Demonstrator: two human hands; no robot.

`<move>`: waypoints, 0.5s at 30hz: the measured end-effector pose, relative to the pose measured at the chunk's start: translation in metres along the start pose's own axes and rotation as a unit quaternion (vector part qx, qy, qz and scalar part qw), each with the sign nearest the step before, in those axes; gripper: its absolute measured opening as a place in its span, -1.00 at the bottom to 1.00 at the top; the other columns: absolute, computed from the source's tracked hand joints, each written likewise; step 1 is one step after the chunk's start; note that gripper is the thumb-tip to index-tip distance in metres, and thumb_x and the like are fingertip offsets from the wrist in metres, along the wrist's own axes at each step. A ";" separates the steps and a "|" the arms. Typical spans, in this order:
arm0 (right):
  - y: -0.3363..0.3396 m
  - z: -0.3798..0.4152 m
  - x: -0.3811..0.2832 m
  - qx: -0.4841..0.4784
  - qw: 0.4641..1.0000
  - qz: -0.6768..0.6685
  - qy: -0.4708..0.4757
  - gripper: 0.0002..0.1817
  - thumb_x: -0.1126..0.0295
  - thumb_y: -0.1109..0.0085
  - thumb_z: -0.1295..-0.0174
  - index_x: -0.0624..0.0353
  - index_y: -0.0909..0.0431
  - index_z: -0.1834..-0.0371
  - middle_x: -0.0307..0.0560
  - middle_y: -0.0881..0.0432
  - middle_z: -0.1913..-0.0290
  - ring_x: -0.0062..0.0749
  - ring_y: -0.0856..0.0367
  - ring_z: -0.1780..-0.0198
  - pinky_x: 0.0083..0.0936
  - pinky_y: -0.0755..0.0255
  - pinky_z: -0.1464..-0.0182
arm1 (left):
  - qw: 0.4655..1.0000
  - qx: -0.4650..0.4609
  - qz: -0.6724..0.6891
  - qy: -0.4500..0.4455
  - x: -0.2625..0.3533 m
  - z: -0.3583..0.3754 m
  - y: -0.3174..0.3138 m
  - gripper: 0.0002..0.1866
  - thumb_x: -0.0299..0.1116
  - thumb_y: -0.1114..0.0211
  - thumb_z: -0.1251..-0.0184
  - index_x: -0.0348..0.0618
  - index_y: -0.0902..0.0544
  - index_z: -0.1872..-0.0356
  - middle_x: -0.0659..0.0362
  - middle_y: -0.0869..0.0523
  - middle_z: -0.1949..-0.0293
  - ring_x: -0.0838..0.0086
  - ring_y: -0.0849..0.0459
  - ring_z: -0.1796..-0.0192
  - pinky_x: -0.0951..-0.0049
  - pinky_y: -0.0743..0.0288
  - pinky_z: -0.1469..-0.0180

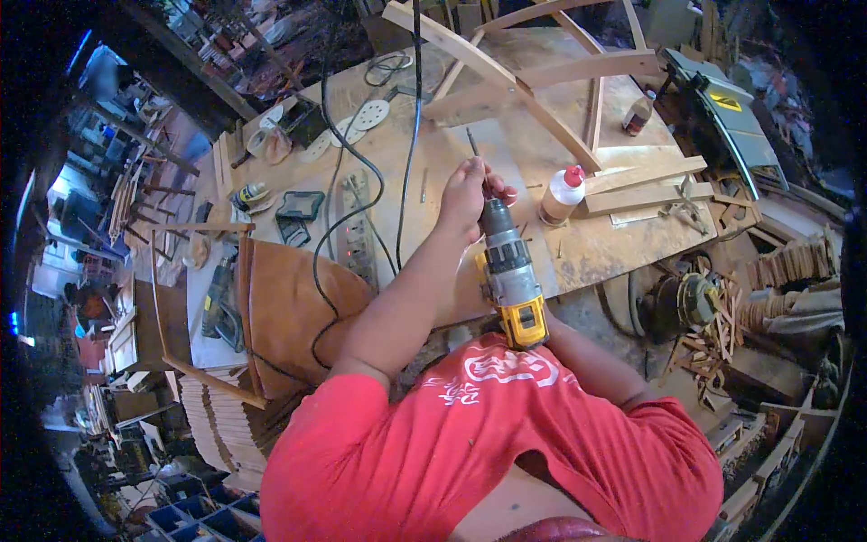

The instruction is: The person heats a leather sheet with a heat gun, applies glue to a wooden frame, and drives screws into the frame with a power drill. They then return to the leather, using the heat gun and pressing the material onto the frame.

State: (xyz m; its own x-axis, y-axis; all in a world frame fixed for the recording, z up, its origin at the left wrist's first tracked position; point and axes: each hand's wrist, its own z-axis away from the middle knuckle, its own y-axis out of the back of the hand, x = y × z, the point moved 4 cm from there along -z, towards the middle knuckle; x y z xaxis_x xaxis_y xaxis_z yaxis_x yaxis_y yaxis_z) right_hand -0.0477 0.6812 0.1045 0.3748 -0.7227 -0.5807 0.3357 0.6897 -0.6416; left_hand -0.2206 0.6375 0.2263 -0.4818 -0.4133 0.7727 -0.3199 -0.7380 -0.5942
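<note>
A yellow, black and grey cordless drill (511, 266) is held in front of my chest, its chuck pointing away from me. My left hand (468, 197) is closed around the lower part of a long thin drill bit (472, 142), just ahead of the chuck. The bit's tip sticks out past my fingers. My right forearm (591, 361) runs in under the drill body, where the handle is. The drill hides my right hand and most of its grip. To the right of the drill stands a glue bottle (562, 195) with a red cap.
A wooden frame (542, 99) rests at the table's far side. Wood strips (646, 185) and a small dark bottle (638, 115) lie to the right. Black cables (366, 163) hang across the left, near a power strip (357, 235), sanding discs (368, 116) and a brown chair panel (298, 303).
</note>
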 end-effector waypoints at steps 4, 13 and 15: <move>0.005 -0.006 0.008 -0.001 0.998 -0.063 -0.028 -0.77 0.25 0.20 -0.37 0.05 -0.46 0.12 -0.18 -0.59 0.33 -0.37 -0.61 0.39 -0.44 -0.57 0.38 | 1.000 -0.003 -0.001 -0.003 0.000 -0.001 0.001 -0.72 -0.09 0.07 -0.47 -0.09 -0.36 0.27 0.22 -0.47 0.58 0.35 -0.58 0.51 0.24 -0.58 0.32; 0.003 -0.002 0.000 0.006 0.999 0.018 0.039 -0.82 0.33 0.11 -0.34 0.03 -0.47 0.11 -0.18 -0.59 0.32 -0.40 -0.59 0.39 -0.46 -0.56 0.38 | 0.999 -0.023 -0.032 0.002 0.003 -0.001 -0.002 -0.73 -0.12 0.12 -0.49 -0.11 -0.33 0.27 0.28 -0.38 0.60 0.44 -0.53 0.56 0.33 -0.57 0.36; 0.005 -0.003 0.003 0.000 0.999 0.024 0.036 -0.82 0.33 0.11 -0.34 0.03 -0.47 0.11 -0.18 -0.59 0.32 -0.40 -0.59 0.39 -0.46 -0.56 0.37 | 0.999 -0.023 -0.025 0.001 0.003 -0.001 -0.002 -0.76 -0.18 0.17 -0.51 -0.13 -0.31 0.26 0.26 -0.38 0.60 0.43 -0.53 0.57 0.36 -0.55 0.39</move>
State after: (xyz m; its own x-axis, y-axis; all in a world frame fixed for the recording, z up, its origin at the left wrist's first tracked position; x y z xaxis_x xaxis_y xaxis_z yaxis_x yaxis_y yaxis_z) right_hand -0.0476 0.6823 0.0986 0.3273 -0.6895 -0.6461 0.3191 0.7243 -0.6112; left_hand -0.2219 0.6384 0.2292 -0.4661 -0.3751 0.8013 -0.3809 -0.7323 -0.5644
